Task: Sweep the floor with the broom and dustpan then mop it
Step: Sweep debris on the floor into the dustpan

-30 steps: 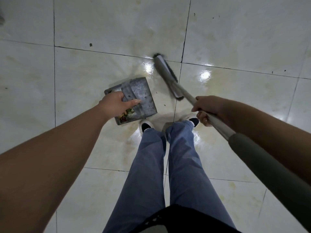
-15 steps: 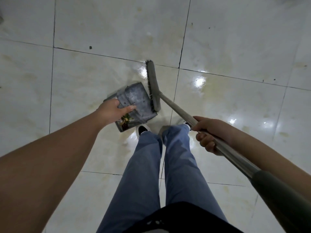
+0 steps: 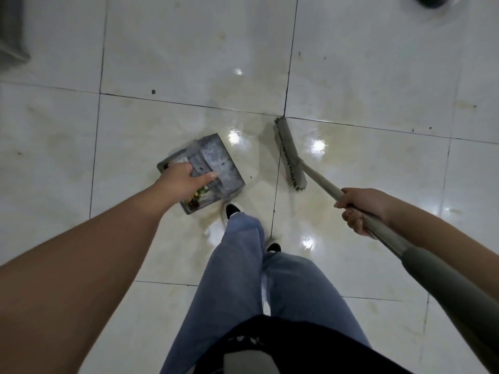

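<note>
My left hand (image 3: pixel 181 176) reaches forward, fingers curled around a handle. My right hand (image 3: pixel 359 209) wraps a pole, knuckles up.

The left hand (image 3: pixel 183 176) grips the handle of a grey metal dustpan (image 3: pixel 213 163) with colourful litter (image 3: pixel 197 198) just below the hand. The right hand (image 3: pixel 359 209) is wrapped round the broom (image 3: pixel 290 155) shaft, its head on the glossy tiled floor (image 3: pixel 189 49) between the hands, apart from the dustpan.
</note>
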{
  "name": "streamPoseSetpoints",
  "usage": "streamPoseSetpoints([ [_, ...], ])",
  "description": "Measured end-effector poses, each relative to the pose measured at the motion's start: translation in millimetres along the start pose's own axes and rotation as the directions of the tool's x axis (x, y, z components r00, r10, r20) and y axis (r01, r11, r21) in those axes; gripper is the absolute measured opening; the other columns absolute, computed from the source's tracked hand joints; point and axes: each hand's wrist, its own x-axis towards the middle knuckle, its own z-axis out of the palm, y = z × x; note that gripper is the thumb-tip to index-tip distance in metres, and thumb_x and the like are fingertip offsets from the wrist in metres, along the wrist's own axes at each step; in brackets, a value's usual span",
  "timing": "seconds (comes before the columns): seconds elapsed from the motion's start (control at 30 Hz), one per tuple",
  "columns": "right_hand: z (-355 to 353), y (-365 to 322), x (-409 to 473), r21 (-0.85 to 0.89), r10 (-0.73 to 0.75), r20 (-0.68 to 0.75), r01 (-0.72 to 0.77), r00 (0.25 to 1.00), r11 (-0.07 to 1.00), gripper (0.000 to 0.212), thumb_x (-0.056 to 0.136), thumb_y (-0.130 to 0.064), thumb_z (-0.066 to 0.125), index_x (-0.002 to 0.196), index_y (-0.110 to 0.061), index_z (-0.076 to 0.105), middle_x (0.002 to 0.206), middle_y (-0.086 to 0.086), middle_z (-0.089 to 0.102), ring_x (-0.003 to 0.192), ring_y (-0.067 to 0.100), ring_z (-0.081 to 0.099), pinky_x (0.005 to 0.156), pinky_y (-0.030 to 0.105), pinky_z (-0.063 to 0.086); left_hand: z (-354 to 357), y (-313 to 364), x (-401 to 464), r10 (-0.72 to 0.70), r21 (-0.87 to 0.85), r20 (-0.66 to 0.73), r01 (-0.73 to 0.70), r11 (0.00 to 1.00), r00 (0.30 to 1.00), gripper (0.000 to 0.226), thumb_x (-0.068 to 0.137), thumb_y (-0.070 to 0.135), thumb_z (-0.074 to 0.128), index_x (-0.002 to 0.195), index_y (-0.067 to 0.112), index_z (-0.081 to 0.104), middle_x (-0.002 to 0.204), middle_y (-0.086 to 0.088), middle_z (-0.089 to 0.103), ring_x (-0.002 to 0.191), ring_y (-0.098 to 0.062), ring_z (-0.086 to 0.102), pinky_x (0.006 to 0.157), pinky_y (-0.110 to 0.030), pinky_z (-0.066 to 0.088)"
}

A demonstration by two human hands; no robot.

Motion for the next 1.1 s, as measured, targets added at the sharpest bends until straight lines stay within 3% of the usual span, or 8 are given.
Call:
streamPoseSetpoints([
  [0.2, 2, 33, 13, -0.05, -0.019, 0.009, 0.02, 1.0, 0.999, 0.015, 0.096, -0.005, 0.037, 0.107, -0.014, 0.037, 0.029, 0.0, 0.033, 0.019, 0.007, 0.03, 0.027, 0.008, 0.029, 22, -19, -34, 0.022, -0.005, -0.113, -0.023, 1.0, 0.993, 0.037, 0.083, 0.05, 0.06, 0.085, 0.013, 0.063, 0.074, 0.004, 0.058, 0.078, -0.017, 0.059, 0.053, -0.022, 0.041],
  [0.27, 3, 45, 15, -0.085, -0.038, -0.005, 0.038, 0.999, 0.996, 0.015, 0.095, -0.005, 0.039, 0.108, -0.012, 0.039, 0.03, 0.0, 0.034, 0.019, 0.007, 0.031, 0.027, 0.009, 0.03, 30, -25, -43, 0.032, -0.109, -0.125, -0.046, 0.993, 0.992, 0.025, 0.083, 0.045, 0.063, 0.093, 0.022, 0.062, 0.08, 0.005, 0.056, 0.067, -0.004, 0.051, 0.038, -0.011, 0.038],
  [0.47, 22, 60, 35, -0.104, -0.098, -0.046, 0.093, 0.994, 0.99, 0.008, 0.094, -0.003, 0.041, 0.098, -0.009, 0.038, 0.027, 0.001, 0.032, 0.018, 0.008, 0.029, 0.03, 0.009, 0.031, 58, -50, -46, -0.024, -0.15, -0.076, 0.012, 0.989, 0.997, 0.024, 0.082, 0.046, 0.064, 0.08, 0.022, 0.06, 0.07, 0.01, 0.056, 0.061, -0.003, 0.052, 0.032, -0.006, 0.034],
  [0.53, 37, 59, 44, -0.081, -0.092, -0.05, 0.088, 0.994, 0.993, 0.01, 0.093, -0.002, 0.041, 0.099, -0.009, 0.039, 0.027, 0.001, 0.032, 0.018, 0.008, 0.029, 0.03, 0.009, 0.03, 69, -61, -38, -0.043, -0.129, -0.062, 0.035, 0.991, 0.997, 0.028, 0.083, 0.048, 0.062, 0.084, 0.02, 0.061, 0.072, 0.007, 0.058, 0.065, -0.01, 0.056, 0.039, -0.014, 0.041],
  [0.63, 64, 64, 57, -0.137, -0.087, -0.024, 0.083, 0.996, 0.987, 0.012, 0.092, 0.0, 0.042, 0.102, -0.006, 0.044, 0.03, 0.001, 0.036, 0.019, 0.007, 0.032, 0.031, 0.01, 0.032, 73, -74, -25, -0.073, -0.17, -0.082, 0.059, 0.984, 0.994, 0.037, 0.082, 0.053, 0.061, 0.087, 0.016, 0.062, 0.082, 0.0, 0.063, 0.076, -0.018, 0.06, 0.063, -0.026, 0.048],
  [0.73, 94, 77, 57, -0.329, -0.078, 0.024, 0.081, 0.997, 0.941, 0.004, 0.091, -0.002, 0.043, 0.094, -0.004, 0.046, 0.039, 0.003, 0.04, 0.021, 0.007, 0.034, 0.031, 0.012, 0.035, 75, -83, -25, -0.08, -0.244, -0.066, 0.062, 0.968, 0.995, 0.034, 0.081, 0.053, 0.061, 0.075, 0.02, 0.058, 0.073, 0.005, 0.059, 0.067, -0.012, 0.057, 0.057, -0.022, 0.043],
  [0.9, 119, 90, 44, -0.426, -0.081, 0.138, 0.133, 0.987, 0.895, 0.005, 0.091, -0.003, 0.043, 0.089, -0.007, 0.041, 0.031, -0.001, 0.037, 0.023, 0.008, 0.032, 0.032, 0.011, 0.032, 86, -97, -34, -0.078, -0.266, -0.047, 0.063, 0.962, 0.996, 0.04, 0.082, 0.053, 0.059, 0.077, 0.014, 0.054, 0.071, -0.001, 0.056, 0.067, -0.017, 0.053, 0.062, -0.027, 0.041],
  [1.1, 80, 78, 3, -0.253, -0.009, 0.127, 0.041, 0.992, 0.967, 0.024, 0.094, -0.005, 0.037, 0.107, -0.025, 0.037, 0.034, -0.002, 0.027, 0.02, 0.005, 0.024, 0.026, 0.006, 0.026, 83, -108, -44, -0.086, -0.252, -0.005, 0.082, 0.964, 0.996, 0.047, 0.079, 0.057, 0.06, 0.091, 0.012, 0.053, 0.087, -0.01, 0.054, 0.079, -0.024, 0.059, 0.082, -0.043, 0.051],
])
